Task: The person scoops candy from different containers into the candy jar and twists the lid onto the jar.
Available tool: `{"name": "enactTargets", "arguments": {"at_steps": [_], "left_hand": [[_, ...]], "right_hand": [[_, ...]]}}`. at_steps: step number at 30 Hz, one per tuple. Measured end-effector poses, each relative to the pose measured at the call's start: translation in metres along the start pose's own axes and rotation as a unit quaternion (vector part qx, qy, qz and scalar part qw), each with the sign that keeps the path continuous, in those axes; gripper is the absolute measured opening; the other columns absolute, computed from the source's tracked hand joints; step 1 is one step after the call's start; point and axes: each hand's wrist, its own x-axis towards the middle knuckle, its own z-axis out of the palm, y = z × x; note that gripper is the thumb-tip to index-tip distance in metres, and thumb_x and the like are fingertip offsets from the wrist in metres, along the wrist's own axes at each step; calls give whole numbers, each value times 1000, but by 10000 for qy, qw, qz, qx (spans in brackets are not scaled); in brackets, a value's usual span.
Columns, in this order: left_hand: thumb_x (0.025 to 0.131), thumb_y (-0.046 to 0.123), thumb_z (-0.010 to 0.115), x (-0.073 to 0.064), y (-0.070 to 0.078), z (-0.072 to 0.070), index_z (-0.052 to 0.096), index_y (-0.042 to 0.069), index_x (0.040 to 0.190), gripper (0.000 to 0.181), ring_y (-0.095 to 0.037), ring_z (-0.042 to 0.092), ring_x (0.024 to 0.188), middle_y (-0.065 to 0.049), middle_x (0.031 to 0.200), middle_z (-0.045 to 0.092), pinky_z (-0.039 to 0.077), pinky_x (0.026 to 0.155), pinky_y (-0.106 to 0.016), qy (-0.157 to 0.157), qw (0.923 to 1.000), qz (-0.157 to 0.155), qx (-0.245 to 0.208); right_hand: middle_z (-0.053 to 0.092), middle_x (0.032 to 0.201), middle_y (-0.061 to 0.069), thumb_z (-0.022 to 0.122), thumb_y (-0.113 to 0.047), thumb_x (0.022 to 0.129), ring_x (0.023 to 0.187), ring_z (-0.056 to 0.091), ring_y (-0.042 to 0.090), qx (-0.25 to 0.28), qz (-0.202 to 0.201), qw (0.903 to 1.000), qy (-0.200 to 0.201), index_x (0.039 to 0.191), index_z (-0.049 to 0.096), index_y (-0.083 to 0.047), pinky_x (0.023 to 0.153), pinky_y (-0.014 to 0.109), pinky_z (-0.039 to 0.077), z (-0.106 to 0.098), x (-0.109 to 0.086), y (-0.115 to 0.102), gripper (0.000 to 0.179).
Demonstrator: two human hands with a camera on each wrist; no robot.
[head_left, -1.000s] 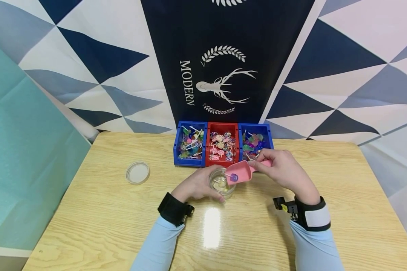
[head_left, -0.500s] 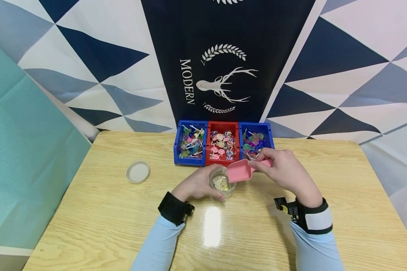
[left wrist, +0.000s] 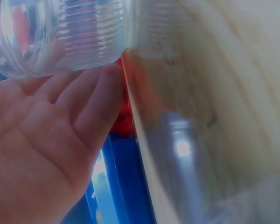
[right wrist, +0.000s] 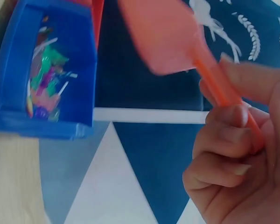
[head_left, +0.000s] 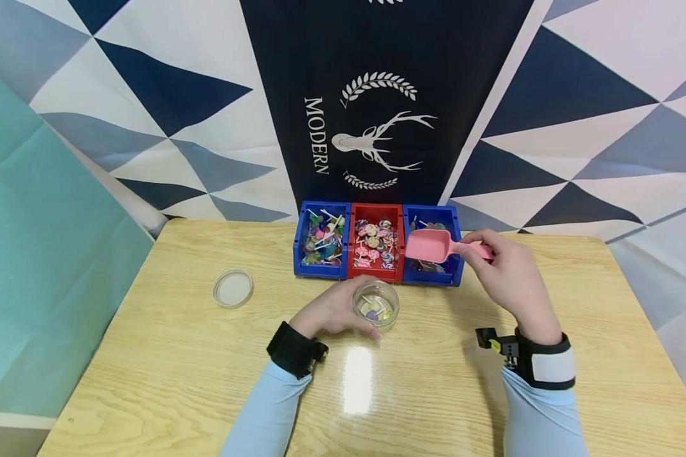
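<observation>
A clear glass jar (head_left: 376,306) stands on the table with a few small lollipops inside. My left hand (head_left: 337,310) curves round its left side, thumb in front and fingers behind; the left wrist view shows the fingers against the ribbed glass. My right hand (head_left: 505,270) grips the handle of a pink scoop (head_left: 429,245), whose bowl looks bare. That scoop hangs over the right blue bin (head_left: 448,219), hiding part of the candies there. Beside it sits a red bin (head_left: 375,209) of swirl lollipops, then the left blue bin (head_left: 321,271) with mixed lollipops.
A round white-topped jar lid (head_left: 232,289) lies on the wooden table (head_left: 166,355) to the left. Behind the bins rises a patterned wall covering (head_left: 377,82) with a deer print.
A purple lollipop has gone from the scoop into the jar. My right hand has then carried the scoop up and right, from the jar to the right blue bin. My left hand stays put.
</observation>
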Motion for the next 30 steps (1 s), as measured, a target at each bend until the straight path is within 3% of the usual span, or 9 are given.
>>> {"name": "enactTargets", "arguments": {"at_steps": [5,10,14,23,26,30], "left_hand": [[63,39,96,0,1,-1,45,21,146,99,-19,49,127,3,134,57,39,109,-43,-22,10000,4,-32],[63,39,96,0,1,0,45,22,145,98,-19,50,127,4,133,57,39,109,-43,-43,10000,0,-57],[63,37,96,1,0,0,46,22,144,96,-18,50,126,4,133,57,39,109,-43,-51,10000,12,-83],[64,37,95,1,0,1,44,23,146,98,-19,49,128,4,135,56,38,110,-45,-66,9998,-118,-175],[64,36,95,0,1,1,44,24,146,97,-20,49,128,4,134,56,38,110,-45,-82,9997,-136,-200],[64,36,95,0,1,0,44,25,146,97,-20,49,127,4,134,56,38,109,-46,-93,9996,-172,-205]], "right_hand": [[39,60,3,66,-27,98,52,37,21,-266,177,9990,302,104,69,-1,48,34,24,4,3,11,27],[59,61,6,64,-22,99,51,56,21,-357,385,9974,495,102,68,1,44,33,32,11,5,16,23],[68,71,13,66,-14,97,58,64,25,-318,207,9974,605,100,70,2,45,32,39,20,6,16,16],[69,83,21,67,2,92,70,64,34,-659,-159,9954,670,95,72,5,64,48,50,41,10,9,6],[68,86,24,67,3,91,75,64,38,-746,-74,9946,719,92,72,6,68,52,51,47,10,6,6],[69,86,23,66,0,93,74,64,37,-672,164,9966,458,94,72,6,67,50,52,52,11,7,8]]}}
